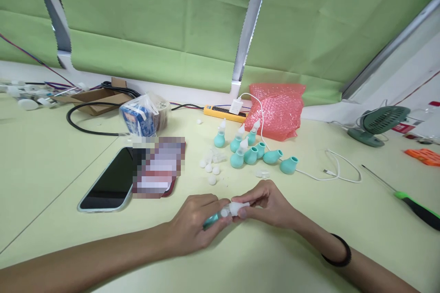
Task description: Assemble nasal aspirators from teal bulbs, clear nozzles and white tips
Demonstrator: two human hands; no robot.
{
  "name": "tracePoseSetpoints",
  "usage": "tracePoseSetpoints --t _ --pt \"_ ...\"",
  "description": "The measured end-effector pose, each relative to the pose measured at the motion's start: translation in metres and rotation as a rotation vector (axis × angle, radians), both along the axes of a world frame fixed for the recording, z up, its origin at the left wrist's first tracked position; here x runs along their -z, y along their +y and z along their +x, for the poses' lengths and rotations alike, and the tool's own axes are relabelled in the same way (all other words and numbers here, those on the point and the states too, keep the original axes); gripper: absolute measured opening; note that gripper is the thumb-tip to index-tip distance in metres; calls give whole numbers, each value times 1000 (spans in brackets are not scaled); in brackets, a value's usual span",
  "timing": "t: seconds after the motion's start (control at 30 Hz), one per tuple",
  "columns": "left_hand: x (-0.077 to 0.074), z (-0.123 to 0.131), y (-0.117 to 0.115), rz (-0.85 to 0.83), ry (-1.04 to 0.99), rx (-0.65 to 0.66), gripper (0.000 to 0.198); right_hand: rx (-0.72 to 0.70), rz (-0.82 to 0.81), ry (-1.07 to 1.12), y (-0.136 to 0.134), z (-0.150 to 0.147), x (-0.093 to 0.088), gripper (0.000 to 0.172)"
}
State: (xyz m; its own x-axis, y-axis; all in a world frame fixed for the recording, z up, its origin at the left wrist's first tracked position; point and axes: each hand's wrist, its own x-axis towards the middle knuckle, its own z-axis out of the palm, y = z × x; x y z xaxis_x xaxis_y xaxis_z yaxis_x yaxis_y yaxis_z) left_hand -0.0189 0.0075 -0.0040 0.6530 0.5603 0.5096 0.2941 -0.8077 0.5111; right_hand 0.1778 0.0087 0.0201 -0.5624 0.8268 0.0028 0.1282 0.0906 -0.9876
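Observation:
My left hand (201, 219) is wrapped around the teal rubber bulb (210, 221) of a small nasal aspirator, most of it covered by the fingers. A clear collar (225, 211) sticks out of the bulb towards the right. On that collar sits a white soft tip (237, 208), pinched between the thumb and fingers of my right hand (264, 203). Beyond the hands stand several teal bulbs fitted with pale tips, one being this aspirator (237, 158). Several open-mouthed bulbs, such as this teal bulb (288, 165), lie beside them. Small white caps (212, 179) and clear pieces (263, 174) lie nearer.
At left are a phone (108, 181) and a partly blurred red-edged object (168, 190). Behind stand a plastic-wrapped blue pack (139, 116), a yellow power strip (220, 112) and pink bubble wrap (278, 110). A white cable (343, 179), a screwdriver (412, 206) and a fan (385, 120) occupy the right.

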Motion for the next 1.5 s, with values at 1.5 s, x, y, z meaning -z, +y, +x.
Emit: tracePoseSetpoints --t 1.5 --pt "2 4 -1 85 522 -4 43 1148 951 -1224 57 100 -38 33"
